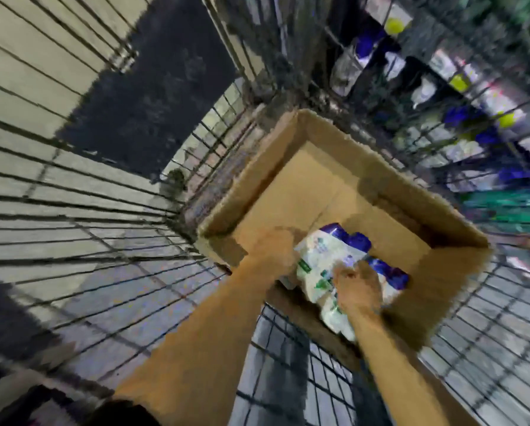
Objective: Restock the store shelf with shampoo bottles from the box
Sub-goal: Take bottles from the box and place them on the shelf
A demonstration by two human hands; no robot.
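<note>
Wire cart over tiled floor; stocked shelf upper right (blurred). Cardboard box sits in cart. Both bare arms reach down into box. Left hand and right hand lie against bottles; fingers' grasp unclear through blur. Shampoo bottles white, blue caps, lying at box's near end.

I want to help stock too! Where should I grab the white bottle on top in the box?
Grab the top bottle around its white middle, coming down from above. It lies on its side in the open box, blue cap pointing away, so the wide body faces up.
</note>
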